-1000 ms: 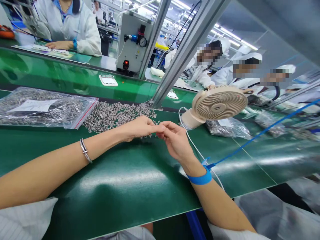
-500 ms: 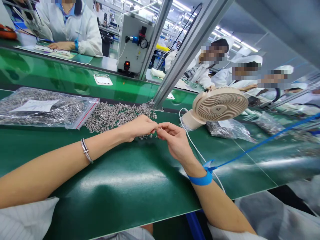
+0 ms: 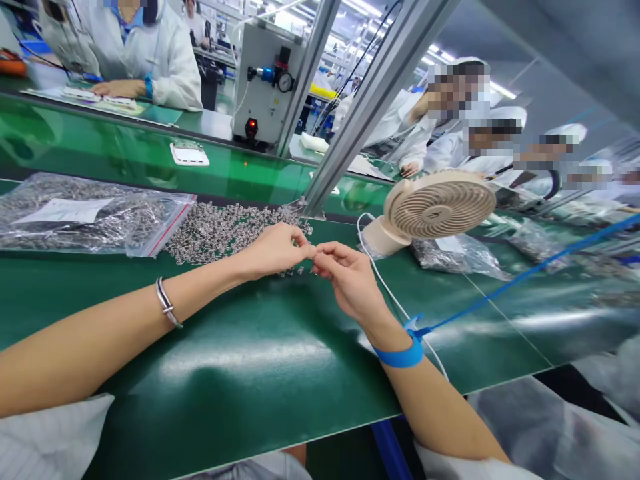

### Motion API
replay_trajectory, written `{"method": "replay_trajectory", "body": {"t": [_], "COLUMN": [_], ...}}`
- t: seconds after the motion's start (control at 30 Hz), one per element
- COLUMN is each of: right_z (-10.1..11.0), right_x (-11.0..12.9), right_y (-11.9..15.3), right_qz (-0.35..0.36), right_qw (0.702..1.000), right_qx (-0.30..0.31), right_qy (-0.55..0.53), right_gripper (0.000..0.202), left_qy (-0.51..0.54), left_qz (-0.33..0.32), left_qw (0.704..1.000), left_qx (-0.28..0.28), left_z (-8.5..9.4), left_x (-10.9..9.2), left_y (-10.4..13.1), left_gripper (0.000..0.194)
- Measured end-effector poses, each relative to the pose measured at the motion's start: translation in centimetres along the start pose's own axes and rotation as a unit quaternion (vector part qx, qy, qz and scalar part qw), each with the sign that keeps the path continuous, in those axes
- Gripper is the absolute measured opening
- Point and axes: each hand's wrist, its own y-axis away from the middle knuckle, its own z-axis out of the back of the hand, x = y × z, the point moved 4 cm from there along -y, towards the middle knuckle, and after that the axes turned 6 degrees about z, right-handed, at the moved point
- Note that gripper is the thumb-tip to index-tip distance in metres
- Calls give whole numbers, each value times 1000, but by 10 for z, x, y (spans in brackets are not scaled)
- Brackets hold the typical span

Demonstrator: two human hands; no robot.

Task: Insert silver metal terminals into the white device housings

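Note:
My left hand (image 3: 280,251) and my right hand (image 3: 347,275) meet fingertip to fingertip above the green table (image 3: 240,380). Both are closed in a pinch, and whatever lies between the fingertips is too small and covered to make out. Just behind and left of them spreads a loose heap of small silvery metal parts (image 3: 220,230). A few more of these parts lie under and beside the fingers. A metal bangle (image 3: 168,303) circles my left forearm. A blue wrist strap (image 3: 403,355) with a blue cord is round my right wrist.
Left of the heap lies a clear zip bag (image 3: 125,223) full of metal parts. A beige fan (image 3: 435,207) stands to the right, its white cable beside my right arm. Behind runs a green conveyor (image 3: 135,160) carrying a white frame (image 3: 189,154); a metal post (image 3: 360,113) rises there. Co-workers sit beyond.
The white frame on the conveyor has shifted left. My left thumb and index finger are bent a little differently; both hands stay together. A co-worker at the right has moved an arm.

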Motion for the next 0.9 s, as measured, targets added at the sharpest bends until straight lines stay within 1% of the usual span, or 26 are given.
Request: {"method": "replay_trajectory", "body": {"t": [0.13, 0.23, 0.3, 0.33, 0.4, 0.47, 0.53, 0.6, 0.7, 0.8, 0.9], "right_z": [0, 0, 0, 0, 2, 6, 10, 14, 18, 17, 15], "right_x": [-2, -3, -3, -2, 0, 2, 2, -1, -4, -8, -12], "right_y": [-1, 0, 0, -1, -1, -1, -3, -5, -8, -11, -12], "right_qz": [-66, -78, -63, -41, 26, 97, 135, 138, 121, 94, 87], "right_qw": [997, 995, 997, 998, 1000, 992, 982, 977, 976, 981, 985], "right_qx": [4, 12, 16, 14, -3, -29, -52, -68, -81, -62, -35], "right_qy": [-46, -60, -50, -37, 12, 75, 123, 148, 163, 160, 145], "right_gripper": [16, 16, 15, 14, 11, 8, 8, 11, 16, 19, 22], "left_qy": [-8, 8, 27, 37, 56, 64, 54, 22, -43, -106, -152], "left_qz": [-23, -20, -6, 4, 27, 43, 50, 49, 32, -4, -32], "left_qw": [1000, 999, 999, 998, 996, 995, 995, 996, 995, 990, 984], "left_qx": [18, 27, 40, 48, 63, 68, 69, 75, 89, 94, 91], "left_z": [-2, -3, -2, -2, -1, 0, -1, -5, -16, -26, -30], "left_x": [-4, -6, -5, -4, -2, 1, 4, 6, 9, 11, 12], "left_y": [1, 2, 2, 1, -1, -4, -5, -4, 1, 2, 2], "left_gripper": [10, 11, 15, 16, 17, 19, 22, 26, 27, 24, 24]}}
